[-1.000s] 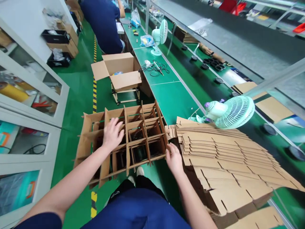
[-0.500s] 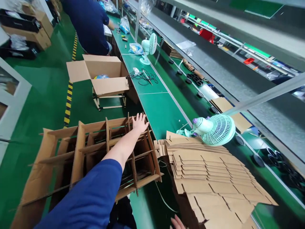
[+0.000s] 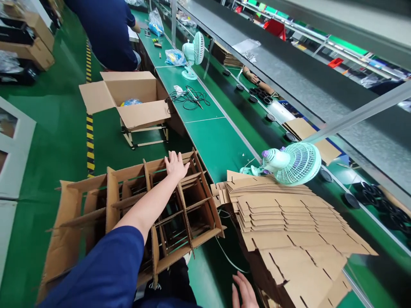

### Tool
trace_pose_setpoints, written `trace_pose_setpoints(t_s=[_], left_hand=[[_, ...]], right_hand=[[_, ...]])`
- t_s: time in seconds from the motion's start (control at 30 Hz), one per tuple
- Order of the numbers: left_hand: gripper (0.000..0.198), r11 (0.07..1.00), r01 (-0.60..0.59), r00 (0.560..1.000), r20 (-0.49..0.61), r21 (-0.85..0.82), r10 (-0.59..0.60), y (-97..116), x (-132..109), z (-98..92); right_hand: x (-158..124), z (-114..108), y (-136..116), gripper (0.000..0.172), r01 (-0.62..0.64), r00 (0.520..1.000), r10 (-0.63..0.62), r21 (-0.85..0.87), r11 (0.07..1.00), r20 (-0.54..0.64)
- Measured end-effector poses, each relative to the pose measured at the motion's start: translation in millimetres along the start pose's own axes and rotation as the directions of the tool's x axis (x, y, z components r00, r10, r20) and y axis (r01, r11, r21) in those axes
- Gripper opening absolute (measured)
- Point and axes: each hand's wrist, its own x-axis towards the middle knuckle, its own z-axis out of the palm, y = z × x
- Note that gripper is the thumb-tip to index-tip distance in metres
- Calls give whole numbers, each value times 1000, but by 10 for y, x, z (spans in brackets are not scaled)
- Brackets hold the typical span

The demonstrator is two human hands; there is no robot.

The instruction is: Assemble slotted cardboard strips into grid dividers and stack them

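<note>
Over the cardboard grid (image 3: 112,199): left hand (image 3: 177,165), fingers spread at its far edge
Beside the slotted cardboard stack (image 3: 295,229): right hand (image 3: 245,291), fingers parted, slightly bent

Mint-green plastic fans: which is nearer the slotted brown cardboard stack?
The purple-trimmed fan, just behind the stack; the other fan stands farther up the green table.

Wearer's two hands (image 3: 176,166) (image 3: 245,292), two fans (image 3: 194,50) (image 3: 298,164), one open carton (image 3: 144,115)
</note>
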Motion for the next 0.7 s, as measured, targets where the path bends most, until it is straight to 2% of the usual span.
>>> trace_pose_setpoints(t_s=[0.07, 0.17, 0.27, 0.33, 0.37, 0.47, 0.53, 0.6, 0.7], left_hand=[[74, 999, -36, 998, -55, -19, 35, -10, -23, -20], [73, 996, -74, 985, -163, -48, 66, -56, -50, -47], [75, 997, -55, 996, -74, -47, 52, -138, -42, -63], [74, 997, -57, 998, -25, -50, 56, -158, -45, -87], [74, 996, -64, 997, -37, -57, 61, -151, -64, -104], [71, 990, -114, 983, -152, -80, 101, -77, -209, -144], [69, 978, -192, 964, -201, -85, 172, -23, -357, -128], [68, 959, -271, 955, -146, -84, 257, 2, -492, -64], [67, 951, -302, 952, 18, -66, 304, -13, -578, 69]], right_hand=[[49, -51, 49, 33, 56, 996, -56, 15, 998, 64], [65, -91, 107, 30, 74, 994, -75, 10, 997, 84], [28, -102, 59, 32, 58, 995, -60, 31, 998, 81], [10, -135, -58, 34, -19, 996, 14, 57, 998, 88], [12, -163, -134, 36, -76, 993, 68, 73, 994, 99], [77, -249, -348, 37, -253, 961, 232, 141, 957, 151], [161, -273, -427, 37, -352, 930, 319, 200, 914, 180], [256, -263, -452, 38, -444, 894, 405, 249, 861, 194], [382, -219, -452, 40, -509, 860, 465, 294, 809, 209]])
